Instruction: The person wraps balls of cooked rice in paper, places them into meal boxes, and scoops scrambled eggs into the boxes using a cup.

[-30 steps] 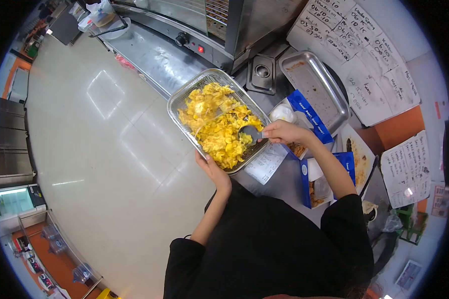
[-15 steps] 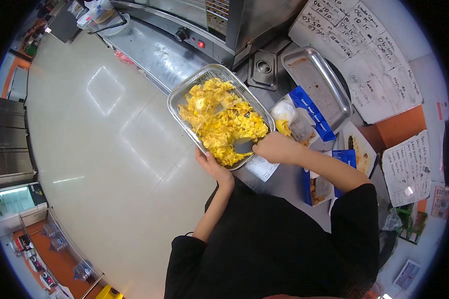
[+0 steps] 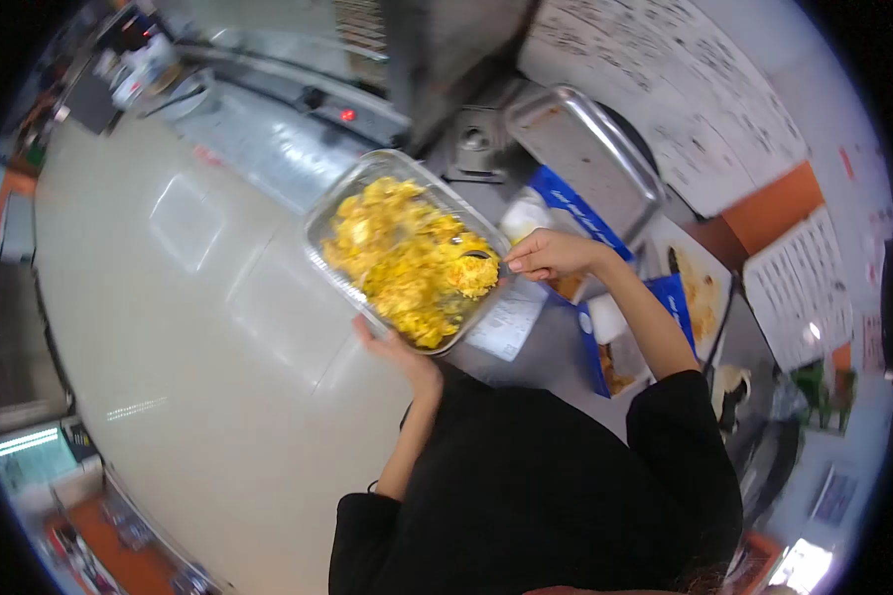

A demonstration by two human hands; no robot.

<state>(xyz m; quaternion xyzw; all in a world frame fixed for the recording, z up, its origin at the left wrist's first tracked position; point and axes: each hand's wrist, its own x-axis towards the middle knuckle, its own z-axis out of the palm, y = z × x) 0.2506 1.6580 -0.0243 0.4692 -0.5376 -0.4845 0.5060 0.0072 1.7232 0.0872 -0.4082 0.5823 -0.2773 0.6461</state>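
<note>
A foil tray [image 3: 329, 266] holds yellow scrambled egg [image 3: 377, 248]. My left hand [image 3: 404, 354] grips the tray's near left side, with part of the fingers under it. My right hand [image 3: 549, 254] is closed on the handle of a dark spoon [image 3: 476, 255], whose bowl carries a heap of egg over the right end of the tray. Right of the tray stands an open blue and white box [image 3: 575, 210] with a white rounded item inside. Nearer to me is a second blue box [image 3: 592, 347] with brown food and a clear-lidded cup.
A printed paper [image 3: 507, 322] lies on the steel counter by the tray. Behind are an empty steel pan [image 3: 590, 154], a steel lid [image 3: 474, 144] and a warming cabinet. Handwritten sheets [image 3: 665, 99] hang on the wall. A white bowl [image 3: 191, 97] stands at the far left.
The camera view has shifted, blurring the picture. The spoon dug lower into the egg, then rose with a heap on it. My left hand still supports the tray.
</note>
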